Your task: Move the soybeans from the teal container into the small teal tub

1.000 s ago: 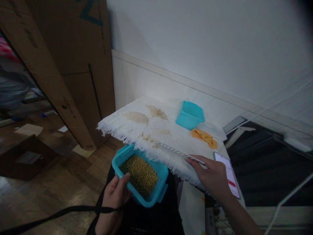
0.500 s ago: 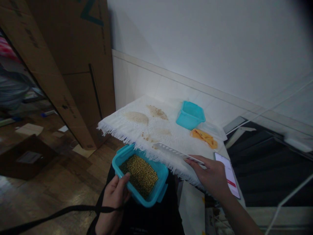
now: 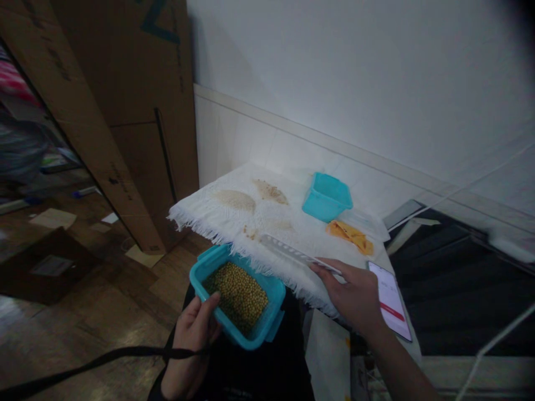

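My left hand (image 3: 192,331) grips the near left rim of a teal plastic container (image 3: 273,287), thumb over the edge. Small yellowish-green beans (image 3: 242,295) cover its bottom. The container is just below the fringed edge of a white cloth (image 3: 196,216) on the table. In my right hand (image 3: 357,295), closed round one end, is a long flat white strip (image 3: 288,250) with a row of slots. Its far end lies low over the cloth beside a few scattered beans (image 3: 249,231); whether it touches the cloth I cannot tell.
Two pale brown heaps, a fine one (image 3: 234,199) and a coarser one (image 3: 271,192), lie on the cloth. A second teal container (image 3: 328,197), an orange cloth (image 3: 351,236) and a phone (image 3: 390,301) are to the right. Tall cardboard (image 3: 137,161) stands left.
The white strip and my right hand have shifted slightly left and up, bringing its tip nearer the scattered beans. My left hand still holds the container in nearly the same place.
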`<state>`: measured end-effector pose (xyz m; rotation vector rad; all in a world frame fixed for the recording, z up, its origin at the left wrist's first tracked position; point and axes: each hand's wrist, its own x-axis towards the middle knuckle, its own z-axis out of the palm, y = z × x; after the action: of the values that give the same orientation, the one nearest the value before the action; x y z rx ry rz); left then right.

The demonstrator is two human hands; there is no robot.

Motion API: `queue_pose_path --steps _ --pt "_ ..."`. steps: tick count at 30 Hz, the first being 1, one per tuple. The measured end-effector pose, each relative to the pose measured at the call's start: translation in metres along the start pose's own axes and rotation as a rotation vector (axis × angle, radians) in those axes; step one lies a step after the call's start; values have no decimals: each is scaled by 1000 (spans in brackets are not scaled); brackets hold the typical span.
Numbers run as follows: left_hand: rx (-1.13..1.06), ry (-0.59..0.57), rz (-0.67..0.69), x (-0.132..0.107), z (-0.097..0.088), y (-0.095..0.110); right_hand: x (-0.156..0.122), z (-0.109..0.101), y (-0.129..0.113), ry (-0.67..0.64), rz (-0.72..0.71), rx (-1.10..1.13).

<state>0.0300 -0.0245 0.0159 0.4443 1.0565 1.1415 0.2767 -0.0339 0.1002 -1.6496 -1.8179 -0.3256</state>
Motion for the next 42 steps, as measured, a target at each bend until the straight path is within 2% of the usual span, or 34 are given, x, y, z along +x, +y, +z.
queue_pose_path --steps 5,11,35,42 --pt "23 42 10 6 -4 5 18 15 -8 -17 55 9" --pt "7 136 25 11 -7 9 24 25 -8 -65 66 115" --pt "52 98 65 13 -8 12 20 18 -11 -137 161 205" --pt "33 118 51 13 -7 12 18 16 -13 -160 170 215"
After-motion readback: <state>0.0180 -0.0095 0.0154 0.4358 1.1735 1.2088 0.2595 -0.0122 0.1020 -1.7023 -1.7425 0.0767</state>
